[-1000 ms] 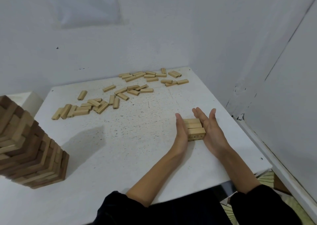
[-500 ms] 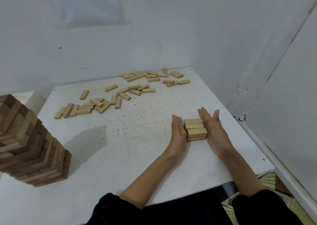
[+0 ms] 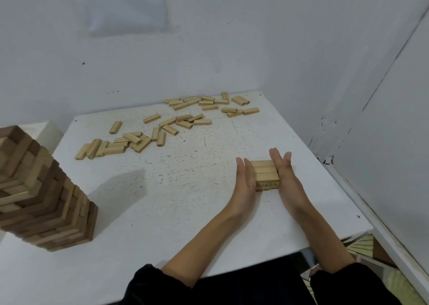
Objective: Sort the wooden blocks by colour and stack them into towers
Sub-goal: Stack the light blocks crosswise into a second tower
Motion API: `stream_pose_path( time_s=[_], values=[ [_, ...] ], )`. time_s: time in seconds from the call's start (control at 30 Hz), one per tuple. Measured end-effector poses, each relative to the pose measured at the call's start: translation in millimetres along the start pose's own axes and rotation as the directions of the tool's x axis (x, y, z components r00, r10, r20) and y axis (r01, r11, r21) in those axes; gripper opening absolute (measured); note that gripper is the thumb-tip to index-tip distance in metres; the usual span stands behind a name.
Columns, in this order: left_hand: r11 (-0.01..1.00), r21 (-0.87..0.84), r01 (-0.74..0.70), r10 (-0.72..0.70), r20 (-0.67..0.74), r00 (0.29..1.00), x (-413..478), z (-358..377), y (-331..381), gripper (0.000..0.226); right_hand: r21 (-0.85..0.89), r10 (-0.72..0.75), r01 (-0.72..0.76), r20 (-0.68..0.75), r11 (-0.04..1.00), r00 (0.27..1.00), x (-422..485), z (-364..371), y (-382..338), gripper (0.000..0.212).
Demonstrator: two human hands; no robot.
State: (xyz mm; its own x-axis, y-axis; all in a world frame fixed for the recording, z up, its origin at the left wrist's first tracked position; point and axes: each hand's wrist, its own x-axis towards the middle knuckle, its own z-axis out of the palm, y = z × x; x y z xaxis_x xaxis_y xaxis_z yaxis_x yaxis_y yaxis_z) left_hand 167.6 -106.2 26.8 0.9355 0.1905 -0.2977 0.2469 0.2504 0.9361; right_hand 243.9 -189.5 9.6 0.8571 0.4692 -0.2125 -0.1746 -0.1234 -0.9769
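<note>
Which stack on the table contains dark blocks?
The tall wooden tower at far left: it mixes dark brown and pale blocks. The low stack of wooden blocks between the left hand and right hand is all pale.

Soft dimmish bluish light, tower [image 3: 46, 188] threw a shadow [image 3: 120, 188] rightward on the table [image 3: 185, 223], edges bent, bit mushy

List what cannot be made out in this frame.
Head view only.
Tall block tower: left part cut off by the frame edge.
Small light stack: sides covered by the left hand and right hand; layer count unclear.
Far loose blocks: too small to count reliably.
</note>
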Motion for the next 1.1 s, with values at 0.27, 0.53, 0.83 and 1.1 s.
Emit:
stream_pose_path(
  time_s=[0.27,0.53,0.83,1.1],
  values=[
    [1.0,0.002,-0.012,0.012,-0.005,1.0,-3.1,3.9,-0.5,0.087,0.066,0.01,-0.013,0.049,0.998,0.999,0.5,-0.9,0.1,0.094],
    [0.999,-0.012,-0.041,0.042,0.03,0.999,-4.3,5.9,3.4,0.053,0.103,-0.011,0.001,0.098,0.995,0.995,7.0,-5.2,4.5,0.086],
    [0.986,-0.104,-0.132,0.144,0.108,0.984,3.5,5.5,-5.2,0.082,0.106,-0.055,0.043,0.121,0.993,0.991,9.0,-6.4,3.2,0.06],
    [0.996,0.047,-0.082,0.088,-0.164,0.982,12.3,-3.6,-14.4,0.094,0.089,-0.144,0.139,0.058,0.986,0.988,25.4,-17.0,5.6,0.047]
  ],
)
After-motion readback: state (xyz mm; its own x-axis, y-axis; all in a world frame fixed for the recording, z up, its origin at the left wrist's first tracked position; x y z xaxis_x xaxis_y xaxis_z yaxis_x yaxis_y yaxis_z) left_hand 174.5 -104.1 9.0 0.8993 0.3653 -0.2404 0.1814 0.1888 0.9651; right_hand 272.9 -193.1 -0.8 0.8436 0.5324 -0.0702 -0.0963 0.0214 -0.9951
